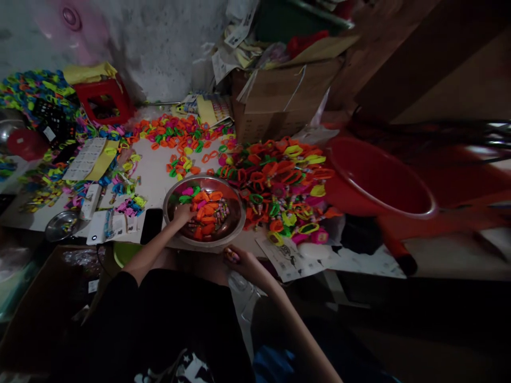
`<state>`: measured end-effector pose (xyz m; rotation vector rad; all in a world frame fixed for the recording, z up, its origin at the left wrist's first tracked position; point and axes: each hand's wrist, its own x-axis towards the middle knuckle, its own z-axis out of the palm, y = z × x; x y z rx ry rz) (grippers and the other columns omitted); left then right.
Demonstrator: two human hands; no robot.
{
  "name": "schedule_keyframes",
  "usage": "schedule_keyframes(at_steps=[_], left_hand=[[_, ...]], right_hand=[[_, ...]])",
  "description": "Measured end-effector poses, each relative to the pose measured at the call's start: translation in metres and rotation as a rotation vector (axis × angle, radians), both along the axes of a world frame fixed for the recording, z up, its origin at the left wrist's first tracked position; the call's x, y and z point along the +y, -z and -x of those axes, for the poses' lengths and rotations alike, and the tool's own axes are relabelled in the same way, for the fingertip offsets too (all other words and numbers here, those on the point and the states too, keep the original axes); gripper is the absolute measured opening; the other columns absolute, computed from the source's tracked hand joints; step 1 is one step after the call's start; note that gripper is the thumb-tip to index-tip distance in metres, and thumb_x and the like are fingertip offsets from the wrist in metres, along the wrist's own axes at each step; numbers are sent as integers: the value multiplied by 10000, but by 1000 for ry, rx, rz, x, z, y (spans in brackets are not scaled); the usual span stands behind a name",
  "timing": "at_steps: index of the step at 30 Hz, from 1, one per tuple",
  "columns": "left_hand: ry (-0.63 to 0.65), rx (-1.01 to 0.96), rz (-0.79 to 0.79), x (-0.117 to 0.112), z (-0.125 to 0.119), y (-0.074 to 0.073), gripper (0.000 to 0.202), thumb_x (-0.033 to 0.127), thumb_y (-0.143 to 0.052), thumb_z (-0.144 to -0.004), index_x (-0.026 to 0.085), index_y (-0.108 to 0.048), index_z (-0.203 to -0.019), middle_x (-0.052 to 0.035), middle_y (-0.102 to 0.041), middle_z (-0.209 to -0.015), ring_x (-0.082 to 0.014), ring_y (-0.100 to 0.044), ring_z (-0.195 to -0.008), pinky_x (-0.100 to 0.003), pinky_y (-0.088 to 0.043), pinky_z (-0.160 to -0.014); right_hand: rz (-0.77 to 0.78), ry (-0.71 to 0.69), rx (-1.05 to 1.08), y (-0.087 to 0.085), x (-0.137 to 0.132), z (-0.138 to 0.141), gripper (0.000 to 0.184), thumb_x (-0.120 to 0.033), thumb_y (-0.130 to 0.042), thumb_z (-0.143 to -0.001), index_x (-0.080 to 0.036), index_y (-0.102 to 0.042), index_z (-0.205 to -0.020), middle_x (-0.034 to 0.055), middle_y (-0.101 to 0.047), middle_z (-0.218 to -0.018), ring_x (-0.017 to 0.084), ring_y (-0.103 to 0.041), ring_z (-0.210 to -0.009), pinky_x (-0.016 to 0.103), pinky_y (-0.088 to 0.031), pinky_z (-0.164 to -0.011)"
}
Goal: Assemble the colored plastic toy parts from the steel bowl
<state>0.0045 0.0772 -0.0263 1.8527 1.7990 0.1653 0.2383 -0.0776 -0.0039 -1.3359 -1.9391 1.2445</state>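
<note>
A round metal bowl (235,226) sits in front of me, filled with small orange, pink and green plastic pieces (207,213). My left hand (182,214) reaches into the bowl's left side, fingers curled down among the pieces. My right hand (239,259) is just below the bowl's near rim, closed on a small pink and yellow piece (232,256). To the right of the bowl lies a big heap of orange, yellow and pink plastic loops (279,183).
A large red basin (379,181) stands at the right. A cardboard box (279,98) is behind the heap. A red stool (104,98), a black phone (151,225), a small metal bowl (62,224), white cards (84,159) and more coloured pieces (175,133) lie to the left.
</note>
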Motion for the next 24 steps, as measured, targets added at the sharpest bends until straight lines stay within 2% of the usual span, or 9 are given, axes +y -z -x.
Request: schedule_keyframes(at_steps=[3,6,8,9,13,16,19,21,24], left_hand=[[19,-155,-97,-15,-13,-21,199,296,-532,-872,148,-590,-991,-55,-661,-935,-164,-612,-876,-250,-456,-768],[24,-318,-202,-38,-27,-54,304,320,-467,-921,164,-478,-1182,-31,-632,-924,-130,-593,-823,-225,-453,-726],[19,-526,-366,-55,-33,-79,298,389,-538,-886,159,-521,-1076,-20,-595,-852,-134,-567,-767,-234,-444,-704],[49,-561,-449,-64,-35,-90,289,423,-571,-863,164,-552,-989,-17,-581,-838,-139,-555,-771,-243,-439,-715],[191,-446,-760,-95,-30,-125,274,456,-635,-817,185,-620,-849,-25,-577,-817,-177,-527,-851,-304,-405,-800],[293,-396,-888,-111,-20,-135,239,424,-672,-797,191,-623,-815,-18,-589,-768,-179,-523,-843,-327,-390,-826],[378,-419,-913,-120,-12,-138,202,384,-676,-804,195,-611,-839,-7,-603,-772,-162,-530,-826,-324,-398,-832],[409,-437,-918,-123,-10,-139,187,364,-677,-807,197,-603,-842,0,-602,-771,-151,-536,-813,-328,-403,-848],[420,-500,-880,-127,-7,-140,166,337,-697,-793,203,-606,-830,5,-615,-782,-145,-556,-814,-340,-407,-891]], right_hand=[[35,-48,39,4,-6,8,218,-342,-564,-778,-146,-578,-873,4,-602,-743,135,-552,-684,213,-434,-630],[142,19,146,1,-6,16,301,-370,-583,-770,-157,-549,-981,2,-597,-772,116,-528,-605,203,-439,-548],[162,91,203,-8,-3,20,350,-387,-601,-758,-164,-530,-1018,12,-608,-806,110,-515,-557,208,-437,-500],[139,129,229,-14,-1,21,349,-393,-612,-751,-166,-529,-1003,18,-613,-816,112,-517,-554,212,-441,-497],[-34,243,271,-51,2,19,278,-393,-639,-760,-169,-557,-903,24,-624,-796,138,-572,-656,227,-476,-594],[-160,279,234,-84,-4,15,252,-368,-632,-796,-172,-590,-949,32,-656,-832,146,-610,-714,227,-483,-650],[-289,256,165,-111,-12,14,217,-341,-613,-830,-184,-615,-981,42,-681,-883,154,-637,-763,235,-493,-701],[-372,240,119,-122,-15,14,212,-328,-601,-845,-196,-622,-1010,47,-686,-918,163,-647,-797,244,-500,-733],[-464,228,84,-130,-17,14,213,-312,-600,-853,-212,-620,-1039,40,-688,-926,160,-652,-790,239,-507,-726]])
